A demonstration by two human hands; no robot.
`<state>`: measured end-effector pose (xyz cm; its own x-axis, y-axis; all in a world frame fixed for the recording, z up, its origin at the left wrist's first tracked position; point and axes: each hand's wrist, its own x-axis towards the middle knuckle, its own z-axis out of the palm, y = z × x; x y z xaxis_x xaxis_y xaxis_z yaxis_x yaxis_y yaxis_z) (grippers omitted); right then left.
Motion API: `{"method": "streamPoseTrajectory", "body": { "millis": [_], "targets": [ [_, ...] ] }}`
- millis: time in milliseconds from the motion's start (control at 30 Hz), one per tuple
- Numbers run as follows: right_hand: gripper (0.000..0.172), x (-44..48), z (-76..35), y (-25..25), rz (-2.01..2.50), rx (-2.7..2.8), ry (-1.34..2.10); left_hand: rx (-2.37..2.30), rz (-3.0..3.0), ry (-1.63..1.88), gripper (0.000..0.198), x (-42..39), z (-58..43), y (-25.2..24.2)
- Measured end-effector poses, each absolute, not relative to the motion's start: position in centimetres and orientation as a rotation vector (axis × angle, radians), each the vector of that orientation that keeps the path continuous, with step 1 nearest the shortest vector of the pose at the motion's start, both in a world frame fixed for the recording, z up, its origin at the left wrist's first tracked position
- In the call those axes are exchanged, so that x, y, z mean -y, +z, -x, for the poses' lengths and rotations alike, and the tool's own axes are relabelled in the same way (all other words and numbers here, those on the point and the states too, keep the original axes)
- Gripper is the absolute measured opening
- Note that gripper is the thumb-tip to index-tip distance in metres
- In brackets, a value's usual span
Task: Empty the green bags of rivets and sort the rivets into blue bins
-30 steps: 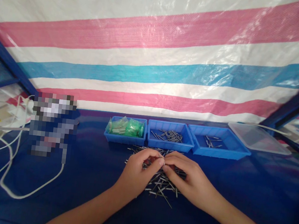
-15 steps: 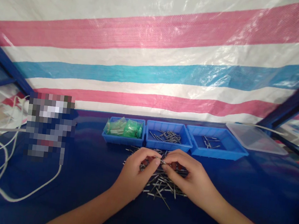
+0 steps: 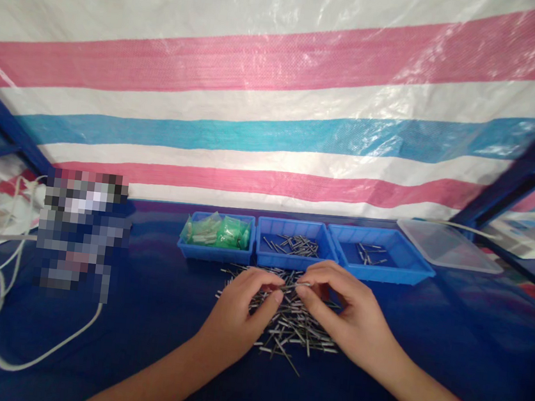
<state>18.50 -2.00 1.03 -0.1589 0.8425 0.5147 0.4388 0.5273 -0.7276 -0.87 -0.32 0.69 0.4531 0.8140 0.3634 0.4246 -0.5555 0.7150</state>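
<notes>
Between my two hands is a thin metal piece that looks like a blind rivet [image 3: 290, 287], lying nearly level. My left hand [image 3: 239, 310] pinches its left end with thumb and forefinger. At the other end, the thumb and fingertips of my right hand [image 3: 351, 310] are closed on it. Beneath both hands spreads a loose pile of similar rivets [image 3: 297, 338], partly covered by my fingers. Behind the pile, the middle blue tray [image 3: 264, 259] holds many rivets, and the right blue tray [image 3: 404, 275] holds several.
A left blue tray [image 3: 210, 254] contains green and clear plastic bags [image 3: 232, 232]. A translucent lid [image 3: 448, 247] lies at the back right. White cables [image 3: 36, 366] loop across the table's left side near a blurred-out patch. A striped sheet [image 3: 277, 118] hangs behind.
My right hand has drawn slightly away from my left, so more of the rivet shows between them. The whole view has shifted a little.
</notes>
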Motion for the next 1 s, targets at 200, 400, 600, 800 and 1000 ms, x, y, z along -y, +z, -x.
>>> {"method": "streamPoseTrajectory", "body": {
  "millis": [200,400,600,800,1000],
  "targets": [
    [0.011,-0.6,-23.9,2.3,1.404,1.636,0.068,-1.215,-2.574,0.673,0.019,-1.3,2.6,1.8],
    [0.019,-3.2,-28.6,0.5,1.807,1.75,-0.242,-1.329,-2.739,0.304,0.022,-2.3,3.7,2.3],
    [0.023,-2.9,-27.2,0.0,1.702,1.82,-0.335,-1.326,-2.754,0.316,0.025,-2.3,3.2,1.2],
    [0.017,-1.0,-23.5,0.8,1.467,1.915,-0.205,-1.33,-2.697,0.419,0.022,-1.7,2.4,0.2],
    [0.013,0.3,-20.5,0.5,1.25,2.066,0.036,-1.34,-2.667,0.487,0.028,-0.8,1.8,-0.2]
  ]
}}
